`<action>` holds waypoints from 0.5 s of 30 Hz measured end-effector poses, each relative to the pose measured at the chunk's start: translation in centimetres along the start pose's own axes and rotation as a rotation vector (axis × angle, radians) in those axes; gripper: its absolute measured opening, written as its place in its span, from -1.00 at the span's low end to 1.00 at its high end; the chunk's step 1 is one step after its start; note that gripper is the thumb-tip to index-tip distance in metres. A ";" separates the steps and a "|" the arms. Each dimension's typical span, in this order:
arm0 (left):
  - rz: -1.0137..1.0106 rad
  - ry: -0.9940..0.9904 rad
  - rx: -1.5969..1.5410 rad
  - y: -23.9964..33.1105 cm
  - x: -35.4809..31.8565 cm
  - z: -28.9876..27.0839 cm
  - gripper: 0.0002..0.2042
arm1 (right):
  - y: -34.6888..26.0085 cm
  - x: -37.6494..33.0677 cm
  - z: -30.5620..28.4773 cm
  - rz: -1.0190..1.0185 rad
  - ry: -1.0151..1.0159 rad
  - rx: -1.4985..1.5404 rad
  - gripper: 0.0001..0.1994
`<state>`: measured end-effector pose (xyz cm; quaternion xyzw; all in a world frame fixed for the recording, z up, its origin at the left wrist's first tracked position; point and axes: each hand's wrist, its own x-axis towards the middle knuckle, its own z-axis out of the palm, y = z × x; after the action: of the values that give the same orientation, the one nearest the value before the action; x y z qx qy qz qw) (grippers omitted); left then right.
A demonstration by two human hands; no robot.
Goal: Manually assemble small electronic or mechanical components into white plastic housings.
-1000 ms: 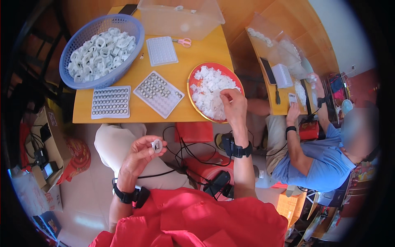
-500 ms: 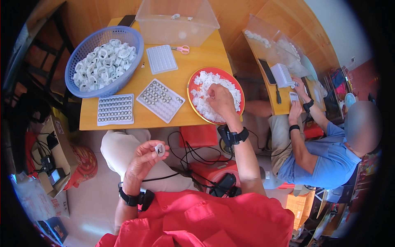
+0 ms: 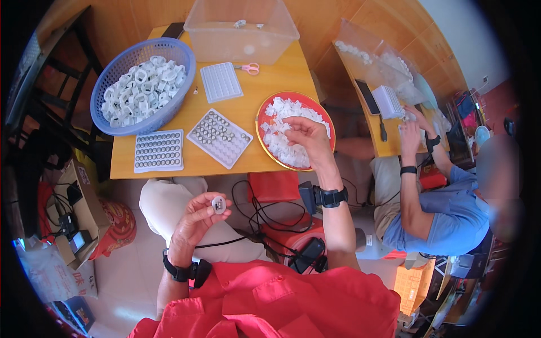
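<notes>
My left hand (image 3: 198, 217) is closed on a small round white plastic part (image 3: 218, 205), pinched by thumb and fingers above my lap; a dark detail shows in its middle. Over a red plate (image 3: 262, 114) with a gold rim is my right hand (image 3: 313, 142), its fingers curled toward the thumb. Any small piece between those fingertips cannot be made out against the white. Small translucent white plastic pieces (image 3: 284, 147) heap up on the plate. A white tray (image 3: 234, 152) partly filled with round metal-topped parts lies left of it.
Farther left are a fuller tray (image 3: 159, 151) and a blue basket (image 3: 189, 96) of white ring-shaped parts. Behind stand a white tray (image 3: 221, 82), pink scissors (image 3: 251, 69) and a clear bin (image 3: 242, 45). Cables (image 3: 256, 205) hang below. A co-worker (image 3: 439, 214) sits at another table.
My right hand has drawn back slightly toward me from the heap on the plate, its fingers less buried. My left hand keeps its part in place. The co-worker's hands have moved.
</notes>
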<state>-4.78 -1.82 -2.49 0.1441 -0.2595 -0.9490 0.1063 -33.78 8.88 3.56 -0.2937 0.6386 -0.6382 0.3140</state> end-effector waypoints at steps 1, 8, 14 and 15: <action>-0.001 0.004 0.000 0.0 0.0 0.0 -0.66 | -0.3 -0.4 0.3 0.003 -0.001 0.003 -0.77; 0.020 0.040 -0.006 -0.1 -0.1 0.2 -0.61 | -2.7 -3.3 3.8 0.041 -0.113 0.016 -0.81; 0.068 0.069 -0.051 0.1 -0.3 0.3 -0.58 | -1.8 -5.6 7.5 0.063 -0.234 -0.055 -0.81; 0.068 0.035 -0.059 0.0 -0.3 0.2 -0.59 | -1.7 -6.0 8.1 0.079 -0.257 -0.050 -0.81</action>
<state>-4.59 -1.66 -2.23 0.1484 -0.2341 -0.9495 0.1471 -23.72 8.37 5.53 -0.3555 0.6198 -0.5663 0.4108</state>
